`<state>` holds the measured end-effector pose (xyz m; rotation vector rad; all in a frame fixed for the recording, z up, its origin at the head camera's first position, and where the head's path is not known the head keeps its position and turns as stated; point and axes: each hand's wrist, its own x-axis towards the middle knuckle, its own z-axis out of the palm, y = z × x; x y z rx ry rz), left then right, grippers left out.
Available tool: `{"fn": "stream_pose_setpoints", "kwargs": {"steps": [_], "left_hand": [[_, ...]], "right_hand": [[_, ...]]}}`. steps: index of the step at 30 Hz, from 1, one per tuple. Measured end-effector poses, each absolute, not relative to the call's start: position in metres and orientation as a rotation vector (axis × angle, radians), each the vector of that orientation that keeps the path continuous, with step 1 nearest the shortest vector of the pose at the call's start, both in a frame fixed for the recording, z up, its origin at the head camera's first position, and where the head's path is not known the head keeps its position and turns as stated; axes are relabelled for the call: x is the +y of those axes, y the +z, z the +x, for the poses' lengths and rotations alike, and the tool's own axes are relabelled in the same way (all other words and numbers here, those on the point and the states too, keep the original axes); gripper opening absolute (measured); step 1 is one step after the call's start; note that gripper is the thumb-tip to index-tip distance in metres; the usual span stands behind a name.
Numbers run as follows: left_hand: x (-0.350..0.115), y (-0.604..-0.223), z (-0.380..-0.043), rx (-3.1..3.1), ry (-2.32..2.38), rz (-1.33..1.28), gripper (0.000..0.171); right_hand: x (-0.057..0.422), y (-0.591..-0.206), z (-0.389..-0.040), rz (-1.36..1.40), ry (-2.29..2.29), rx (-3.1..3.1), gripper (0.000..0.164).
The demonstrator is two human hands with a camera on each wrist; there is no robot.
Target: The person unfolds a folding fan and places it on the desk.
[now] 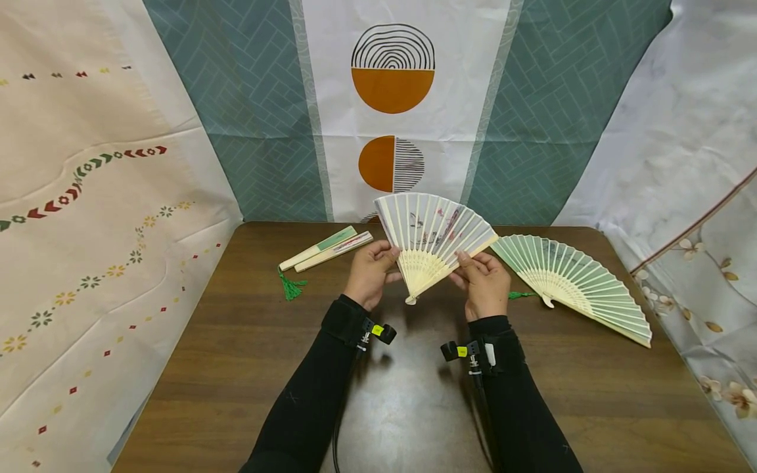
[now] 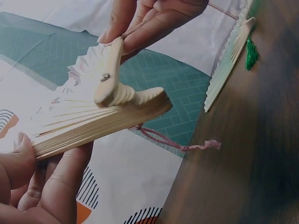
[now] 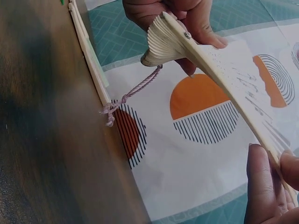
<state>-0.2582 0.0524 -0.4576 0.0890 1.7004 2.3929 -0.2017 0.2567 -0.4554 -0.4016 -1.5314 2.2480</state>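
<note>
A white folding fan (image 1: 434, 230) with pale slats and a faint pinkish print is spread part way, held up over the table between both hands. My left hand (image 1: 371, 272) pinches its left guard between thumb and fingers. On the other side my right hand (image 1: 486, 282) pinches the right guard. The slats gather at the pivot (image 2: 105, 76), and a pinkish cord (image 3: 135, 88) hangs from that end. To the right of my right hand a green folding fan (image 1: 568, 276) lies spread on the table, its green tassel (image 1: 520, 295) beside it.
Two folded fans, one green (image 1: 319, 247) and one white with a print (image 1: 334, 251), lie side by side at the back left of the wooden table (image 1: 236, 368). A green tassel (image 1: 291, 286) hangs off them. Patterned cloths (image 1: 254, 98) surround the table behind and at the sides.
</note>
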Motion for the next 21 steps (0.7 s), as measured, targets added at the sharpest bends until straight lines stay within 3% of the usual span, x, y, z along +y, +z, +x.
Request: {"fn": "stream_pose_setpoints", "kwargs": {"steps": [8,21], "left_hand": [[0.0517,-0.4576,-0.2585,1.661,2.45,0.053,0.023],[0.0492,-0.4568,-0.259,1.59,2.549,0.026,0.023]], "right_hand": [[0.2593,-0.4563,-0.2024,-0.382,2.259,-1.519,0.023],[0.2613,-0.4554,-0.2029,-0.371,2.281,-1.425,0.011]]}}
